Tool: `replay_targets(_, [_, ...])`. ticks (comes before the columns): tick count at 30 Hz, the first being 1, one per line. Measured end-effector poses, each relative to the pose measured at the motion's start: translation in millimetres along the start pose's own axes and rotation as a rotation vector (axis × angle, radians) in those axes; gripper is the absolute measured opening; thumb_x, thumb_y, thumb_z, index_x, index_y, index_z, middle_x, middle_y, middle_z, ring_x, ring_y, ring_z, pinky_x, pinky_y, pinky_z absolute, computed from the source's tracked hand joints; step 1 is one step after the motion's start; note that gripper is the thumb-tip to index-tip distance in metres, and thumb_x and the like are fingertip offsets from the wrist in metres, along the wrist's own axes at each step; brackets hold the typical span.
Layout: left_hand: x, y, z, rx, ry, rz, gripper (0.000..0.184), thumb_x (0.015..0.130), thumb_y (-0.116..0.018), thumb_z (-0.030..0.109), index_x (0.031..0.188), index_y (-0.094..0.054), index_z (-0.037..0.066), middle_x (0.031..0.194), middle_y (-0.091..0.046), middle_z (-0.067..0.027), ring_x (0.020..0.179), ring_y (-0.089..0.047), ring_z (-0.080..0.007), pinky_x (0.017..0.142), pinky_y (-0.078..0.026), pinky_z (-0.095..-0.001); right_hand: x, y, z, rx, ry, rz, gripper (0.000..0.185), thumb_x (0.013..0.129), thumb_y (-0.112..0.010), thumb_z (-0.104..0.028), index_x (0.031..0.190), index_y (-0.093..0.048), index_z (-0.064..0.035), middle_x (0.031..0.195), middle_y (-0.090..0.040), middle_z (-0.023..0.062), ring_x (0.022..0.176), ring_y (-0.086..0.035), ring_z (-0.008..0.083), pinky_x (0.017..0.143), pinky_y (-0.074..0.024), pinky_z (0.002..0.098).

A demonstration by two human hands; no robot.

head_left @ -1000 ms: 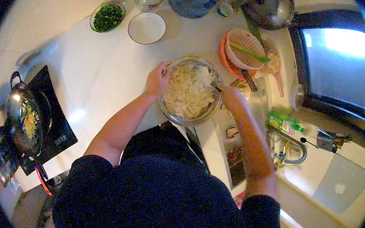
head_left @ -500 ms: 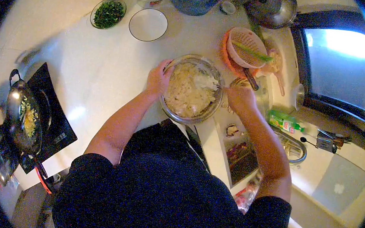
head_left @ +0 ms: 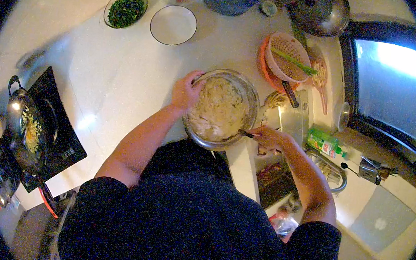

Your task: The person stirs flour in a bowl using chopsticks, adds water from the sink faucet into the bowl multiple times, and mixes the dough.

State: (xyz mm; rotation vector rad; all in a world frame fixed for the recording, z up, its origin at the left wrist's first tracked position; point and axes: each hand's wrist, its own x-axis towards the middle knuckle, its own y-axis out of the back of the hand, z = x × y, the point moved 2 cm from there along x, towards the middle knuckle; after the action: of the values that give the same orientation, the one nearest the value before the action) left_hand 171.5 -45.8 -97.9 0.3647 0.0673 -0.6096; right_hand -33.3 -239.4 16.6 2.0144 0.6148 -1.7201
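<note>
A round metal-rimmed bowl (head_left: 255, 115) stands near the counter's front edge, filled with a thick pale dough-like mix (head_left: 220, 104). My left hand (head_left: 187, 92) grips the bowl's left rim, fingers curled over the edge. At the lower right rim, my right hand (head_left: 269, 137) is closed around the dark handle of a utensil (head_left: 247, 133). Its working end is not clear, so I cannot tell its kind.
Ahead are a white plate (head_left: 173, 25) and a dish of chopped greens (head_left: 125, 11). A pink colander (head_left: 288, 57) and a knife (head_left: 290, 94) lie right of the bowl. A pan of food (head_left: 28, 131) sits on the cooktop (head_left: 69, 135) at left.
My right hand has swung from the bowl's right side down to its lower right rim with the utensil. The left hand keeps its hold, and the whole view has shifted slightly.
</note>
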Motion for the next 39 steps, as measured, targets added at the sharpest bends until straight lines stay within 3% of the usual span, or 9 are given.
replay_targets(6, [2, 4, 17, 0.047, -0.062, -0.008, 0.028, 0.078, -0.061, 0.025, 0.105, -0.059, 0.014, 0.085, -0.064, -0.013, 0.074, -0.062, -0.0294, 0.067, -0.049, -0.0366, -8, -18, -17, 0.295, 0.009, -0.008, 0.038, 0.089, -0.044, -0.015, 0.127, -0.044, -0.0179, 0.052, -0.043, -0.002, 0.036, -0.034, 0.0066, 0.032, -0.0317, 0.0217])
replay_targets(9, [3, 4, 19, 0.029, -0.027, -0.051, 0.028, 0.079, -0.06, 0.024, 0.105, -0.059, 0.014, 0.09, -0.064, -0.0116, 0.077, -0.062, -0.0295, 0.069, -0.049, -0.0359, 13, -34, 7, 0.656, 0.08, -0.114, 0.038, 0.09, -0.044, -0.016, 0.127, -0.045, -0.0194, 0.051, -0.041, -0.0031, 0.037, -0.033, 0.0061, 0.032, -0.0293, 0.0213])
replay_targets(12, [4, 4, 17, 0.013, 0.044, -0.098, 0.028, 0.079, -0.06, 0.024, 0.105, -0.059, 0.014, 0.092, -0.064, -0.0111, 0.08, -0.062, -0.0295, 0.071, -0.049, -0.0357, 15, -50, -8, 0.604, 0.084, 0.035, 0.039, 0.09, -0.044, -0.016, 0.129, -0.042, -0.0205, 0.053, -0.04, -0.0037, 0.038, -0.033, 0.0056, 0.032, -0.0263, 0.0201])
replay_targets(16, [4, 5, 19, 0.063, -0.026, -0.068, 0.029, 0.08, -0.059, 0.023, 0.107, -0.058, 0.013, 0.092, -0.064, -0.0113, 0.081, -0.062, -0.0299, 0.071, -0.049, -0.0356, 33, -70, -20, 1.028, 0.249, -0.089, 0.042, 0.091, -0.042, -0.015, 0.132, -0.037, -0.0203, 0.054, -0.038, -0.0032, 0.038, -0.031, 0.0062, 0.031, -0.0231, 0.0187])
replay_targets(20, [3, 6, 22, 0.127, -0.037, -0.07, 0.028, 0.081, -0.059, 0.023, 0.106, -0.057, 0.012, 0.09, -0.064, -0.0131, 0.08, -0.062, -0.0307, 0.07, -0.049, -0.0357, 58, -82, -45, 1.044, 0.406, 0.074, 0.041, 0.091, -0.042, -0.015, 0.132, -0.037, -0.0162, 0.057, -0.04, -0.0019, 0.037, -0.03, 0.0072, 0.03, -0.0235, 0.0199])
replay_targets(26, [4, 7, 12, 0.14, -0.093, -0.07, 0.027, 0.082, -0.057, 0.025, 0.105, -0.057, 0.011, 0.086, -0.063, -0.0159, 0.077, -0.062, -0.0317, 0.067, -0.049, -0.0373, 59, -93, -44, 1.282, 0.312, 0.185, 0.039, 0.09, -0.043, -0.015, 0.129, -0.042, -0.0193, 0.054, -0.041, -0.0004, 0.038, -0.032, 0.0084, 0.031, -0.0249, 0.022])
replay_targets(29, [4, 4, 8, 0.138, -0.064, -0.068, 0.028, 0.082, -0.056, 0.027, 0.105, -0.057, 0.012, 0.084, -0.063, -0.0165, 0.076, -0.062, -0.0322, 0.066, -0.049, -0.0382, 38, -79, -15, 0.743, 0.261, 0.517, 0.036, 0.09, -0.043, -0.017, 0.126, -0.047, -0.0212, 0.052, -0.043, -0.0001, 0.038, -0.036, 0.0093, 0.034, -0.0305, 0.0258])
replay_targets(34, [1, 7, 16, 0.127, -0.021, -0.071, 0.028, 0.082, -0.057, 0.027, 0.106, -0.057, 0.013, 0.081, -0.064, -0.0159, 0.073, -0.062, -0.0327, 0.064, -0.048, -0.0393, -15, -49, -3, -0.17, 0.37, 0.811, 0.038, 0.088, -0.044, -0.014, 0.124, -0.048, -0.0231, 0.06, -0.057, 0.011, 0.05, -0.055, 0.0253, 0.049, -0.0448, 0.0372])
replay_targets(39, [4, 4, 6, 0.099, -0.064, -0.068, 0.028, 0.082, -0.057, 0.026, 0.106, -0.056, 0.012, 0.08, -0.063, -0.016, 0.072, -0.061, -0.0331, 0.063, -0.048, -0.0396, -44, -57, -78, -0.425, 0.264, 0.57, 0.047, 0.085, -0.041, -0.011, 0.129, -0.041, -0.0266, 0.078, -0.061, 0.0207, 0.067, -0.061, 0.0367, 0.061, -0.048, 0.0457])
